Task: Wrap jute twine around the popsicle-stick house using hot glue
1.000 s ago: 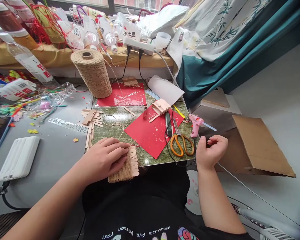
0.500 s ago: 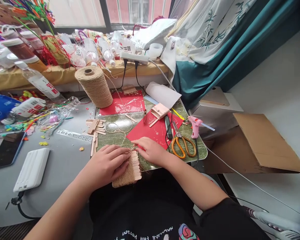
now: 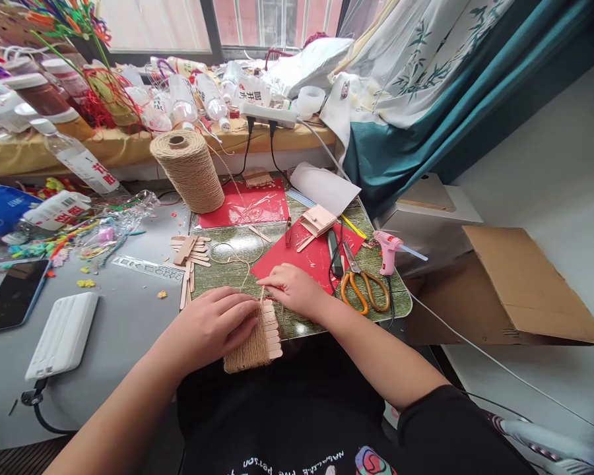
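Note:
A panel of popsicle sticks, largely wrapped in jute twine, is held at the table's front edge. My left hand is closed over its left part, fingers across the wrapped rows. Rounded stick ends stay bare along the panel's right side. Just above its top edge, my right hand pinches the twine, which stands up taut from the panel. A slack loop of twine lies on the tabletop beyond my hands. The large twine spool stands upright behind it.
Orange-handled scissors, a box cutter and a pink glue gun lie to the right. Loose popsicle sticks are piled left of centre. A power bank and a phone rest on the grey table at left.
My right hand has moved slightly up and away from the panel, drawing the twine straight. My left hand keeps its hold on the panel.

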